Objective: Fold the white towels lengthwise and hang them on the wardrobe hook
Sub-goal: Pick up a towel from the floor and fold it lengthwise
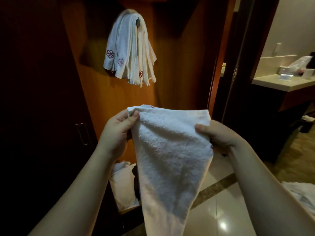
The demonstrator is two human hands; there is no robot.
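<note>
Between the left hand (pixel 117 132) and right hand (pixel 216 135), a white towel (pixel 172 159) hangs stretched, its top corners pinched by each. Above the hands, folded towels (pixel 129 51) drape over the wardrobe hook (pixel 138 22) on the wooden panel (pixel 179 65).

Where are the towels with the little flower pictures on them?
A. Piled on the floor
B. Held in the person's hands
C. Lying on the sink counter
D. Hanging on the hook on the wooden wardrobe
D: the flower-marked towels hang in a bunch from the hook on the wardrobe panel, while the left hand and right hand grip a separate white towel lower down.
</note>
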